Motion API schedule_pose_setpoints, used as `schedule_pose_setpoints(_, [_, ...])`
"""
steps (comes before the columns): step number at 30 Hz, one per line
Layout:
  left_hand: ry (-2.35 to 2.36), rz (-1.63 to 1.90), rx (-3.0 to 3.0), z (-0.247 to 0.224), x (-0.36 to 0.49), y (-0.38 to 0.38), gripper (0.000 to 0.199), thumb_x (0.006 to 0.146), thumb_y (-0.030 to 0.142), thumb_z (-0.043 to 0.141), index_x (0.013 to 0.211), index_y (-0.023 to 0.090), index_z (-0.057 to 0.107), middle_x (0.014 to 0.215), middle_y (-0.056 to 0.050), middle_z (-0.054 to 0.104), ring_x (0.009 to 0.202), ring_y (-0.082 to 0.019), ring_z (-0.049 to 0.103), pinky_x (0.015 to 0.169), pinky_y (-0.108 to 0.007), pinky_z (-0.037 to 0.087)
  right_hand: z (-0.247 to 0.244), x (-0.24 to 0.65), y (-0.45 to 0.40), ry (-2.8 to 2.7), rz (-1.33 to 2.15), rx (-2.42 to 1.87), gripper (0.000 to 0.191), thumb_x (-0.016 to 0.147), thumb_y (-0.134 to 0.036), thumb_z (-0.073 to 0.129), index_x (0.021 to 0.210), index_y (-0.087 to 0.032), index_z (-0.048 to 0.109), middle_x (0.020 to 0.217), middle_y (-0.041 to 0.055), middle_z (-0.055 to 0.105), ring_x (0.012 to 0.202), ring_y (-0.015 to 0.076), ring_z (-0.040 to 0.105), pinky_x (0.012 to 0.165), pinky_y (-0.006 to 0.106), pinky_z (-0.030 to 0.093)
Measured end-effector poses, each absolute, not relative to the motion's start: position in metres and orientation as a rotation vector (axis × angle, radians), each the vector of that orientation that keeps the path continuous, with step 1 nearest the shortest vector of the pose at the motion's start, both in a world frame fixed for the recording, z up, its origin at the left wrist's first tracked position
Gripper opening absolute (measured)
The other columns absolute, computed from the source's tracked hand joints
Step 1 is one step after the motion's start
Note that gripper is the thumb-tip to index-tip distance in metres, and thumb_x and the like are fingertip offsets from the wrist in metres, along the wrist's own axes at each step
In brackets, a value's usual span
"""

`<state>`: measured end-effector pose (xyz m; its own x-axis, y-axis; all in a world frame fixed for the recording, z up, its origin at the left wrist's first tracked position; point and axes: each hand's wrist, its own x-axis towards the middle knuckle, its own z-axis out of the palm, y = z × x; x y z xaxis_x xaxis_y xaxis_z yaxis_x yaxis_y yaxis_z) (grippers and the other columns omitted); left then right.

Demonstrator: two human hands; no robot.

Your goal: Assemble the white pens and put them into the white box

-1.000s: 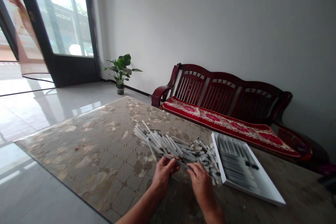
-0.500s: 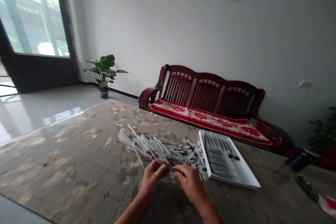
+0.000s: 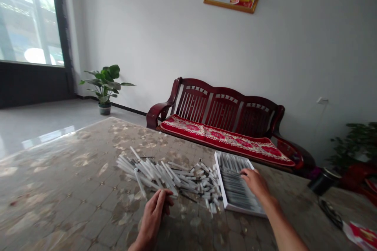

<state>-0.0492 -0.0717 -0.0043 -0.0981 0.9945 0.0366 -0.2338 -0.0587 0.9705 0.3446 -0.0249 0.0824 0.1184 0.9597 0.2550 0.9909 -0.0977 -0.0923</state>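
Observation:
On the table lies a loose pile of whitish translucent pen barrels (image 3: 159,172), with many short pen caps (image 3: 207,182) at its right side. My left hand (image 3: 154,213) rests at the pile's near edge, fingers curled and pressed together; whatever is between them is hidden. A white shallow box (image 3: 225,204) stands right of the caps, lined with rows of translucent pens (image 3: 238,184). Over its right part reaches my right hand (image 3: 255,182), fingertips bent down onto the pens. I cannot make out what those fingers hold. A thin dark stick (image 3: 187,197) lies between the left hand and the caps.
The patterned table (image 3: 73,188) fills the foreground. A black cylindrical container (image 3: 324,180), a dark coiled item (image 3: 330,211) and a red-and-white packet (image 3: 361,235) sit at the right. Behind stands a wooden bench (image 3: 218,106) with a red cover; a potted plant (image 3: 104,86) is at the left.
Both hands were together in front of the pile around a thin dark pen. My right hand has moved right onto the box; the left has stayed by the pile. The view has turned slightly right.

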Motion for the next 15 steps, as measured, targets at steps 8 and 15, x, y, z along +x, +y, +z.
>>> schedule_pose_setpoints(8, [1.181,1.654,0.846,-0.008,-0.061,-0.065,0.050,0.077,0.068,0.056,0.080,0.019,0.066,0.058,0.002,0.058,0.049,-0.012,0.045,0.045,-0.022,0.037,0.049,0.381,-0.018,-1.978,-0.031,-2.130,0.022,0.079,-0.016,0.056,0.089,-0.025,0.073,0.098,0.0055,0.073,0.101,0.0233,0.063,0.084,0.031,0.044])
schedule_pose_setpoints(15, [1.205,1.670,0.875,-0.005,-0.057,-0.067,0.048,0.081,0.067,0.052,0.073,0.020,0.061,0.053,0.004,0.051,0.046,-0.011,0.040,0.044,-0.022,0.033,0.052,0.290,-0.015,-1.871,0.092,-1.889,0.021,0.081,-0.022,0.052,0.088,-0.023,0.072,0.098,0.0067,0.073,0.093,0.0225,0.066,0.083,0.031,0.047])
